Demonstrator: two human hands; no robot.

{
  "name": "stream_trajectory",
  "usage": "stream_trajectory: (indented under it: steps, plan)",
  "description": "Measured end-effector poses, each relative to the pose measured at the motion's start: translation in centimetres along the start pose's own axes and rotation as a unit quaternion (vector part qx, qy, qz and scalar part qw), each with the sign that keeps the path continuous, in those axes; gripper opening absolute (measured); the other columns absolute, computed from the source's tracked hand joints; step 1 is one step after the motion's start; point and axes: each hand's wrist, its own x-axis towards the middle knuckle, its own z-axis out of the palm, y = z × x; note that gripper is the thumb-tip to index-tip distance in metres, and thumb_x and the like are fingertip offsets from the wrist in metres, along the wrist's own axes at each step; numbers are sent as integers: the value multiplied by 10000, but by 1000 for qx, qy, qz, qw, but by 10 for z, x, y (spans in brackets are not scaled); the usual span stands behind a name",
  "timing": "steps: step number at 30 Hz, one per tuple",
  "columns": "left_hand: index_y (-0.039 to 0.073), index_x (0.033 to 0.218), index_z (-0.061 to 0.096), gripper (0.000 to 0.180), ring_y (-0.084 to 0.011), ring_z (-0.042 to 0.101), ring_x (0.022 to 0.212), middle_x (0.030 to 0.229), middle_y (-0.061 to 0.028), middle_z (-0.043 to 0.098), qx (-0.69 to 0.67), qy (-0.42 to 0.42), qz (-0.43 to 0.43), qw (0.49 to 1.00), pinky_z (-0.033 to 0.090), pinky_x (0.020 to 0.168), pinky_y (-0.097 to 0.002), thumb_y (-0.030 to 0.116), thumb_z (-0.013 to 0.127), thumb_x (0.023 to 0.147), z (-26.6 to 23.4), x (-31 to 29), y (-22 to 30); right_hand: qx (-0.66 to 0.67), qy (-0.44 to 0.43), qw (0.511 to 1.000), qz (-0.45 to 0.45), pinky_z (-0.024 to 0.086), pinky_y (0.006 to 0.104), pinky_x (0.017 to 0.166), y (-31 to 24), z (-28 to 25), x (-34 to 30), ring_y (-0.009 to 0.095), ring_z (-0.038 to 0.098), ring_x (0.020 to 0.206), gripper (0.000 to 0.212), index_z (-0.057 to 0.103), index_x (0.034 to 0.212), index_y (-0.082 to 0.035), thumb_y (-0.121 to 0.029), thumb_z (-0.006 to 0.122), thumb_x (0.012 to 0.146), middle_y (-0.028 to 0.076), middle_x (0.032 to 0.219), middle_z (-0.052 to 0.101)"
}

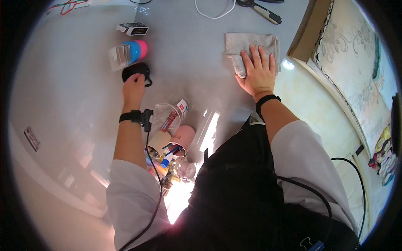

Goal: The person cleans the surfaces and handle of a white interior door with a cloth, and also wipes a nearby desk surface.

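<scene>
My right hand (258, 74) lies flat with its fingers spread on a folded grey cloth (234, 44), near the table's right edge. On the left, my left hand (134, 88) is closed on a black rounded item (133, 71) with a small loop at its side; its exact kind I cannot make out. Just beyond that item, a clear container with a blue and pink end (135, 50) lies on its side. A small black-and-white box (133, 29) rests farther back on the grey table (184, 54).
Near my body lie a clear plastic cup (161, 112), a tube-shaped packet (178, 113), a pink cup (185, 134) with pens and a cream cup (159, 141). At the far edge are a white cable (214, 17) and a dark-handled tool (266, 14). A patterned mattress (347, 58) stands right.
</scene>
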Motion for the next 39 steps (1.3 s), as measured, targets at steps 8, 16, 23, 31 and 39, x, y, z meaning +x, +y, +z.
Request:
stream_trajectory:
  steps: [8,16,23,31,39]
  plan:
    - [8,1129,689,420,-332,673,955,1097,-179,688,2,6,92,996,513,869,-380,338,651,873,37,-99,91,2,0,1000,0,217,541,1155,4,-1,-4,290,341,1405,703,547,1358,-221,-425,748,716,57,1492,424]
    - [-47,1227,594,469,-400,542,1195,1330,-254,544,30,-57,219,974,445,1014,-433,244,627,860,49,-183,121,-4,69,997,-24,259,547,1131,7,1,-10,275,385,1370,596,593,1292,-213,-404,723,743,43,1430,486]
    - [-41,1203,588,449,-423,495,1246,1443,-253,420,13,-35,286,958,432,1028,-470,244,632,860,29,-220,101,-1,114,992,-45,315,528,1092,25,7,-15,252,459,1298,466,627,1208,-206,-313,694,760,6,1377,526]
    - [54,1157,636,321,-323,628,1052,1358,-186,502,-85,9,245,966,529,859,-402,183,663,864,0,-253,59,33,40,954,296,405,486,987,50,-2,-15,304,561,1122,367,631,1206,-138,-203,583,848,80,1295,598]
    - [79,1159,593,369,-248,625,993,1244,-129,558,-165,55,58,983,529,794,-376,233,707,843,-23,-203,33,485,253,625,557,498,438,912,45,12,37,416,646,1018,609,641,1195,-21,-535,478,913,229,1212,645]
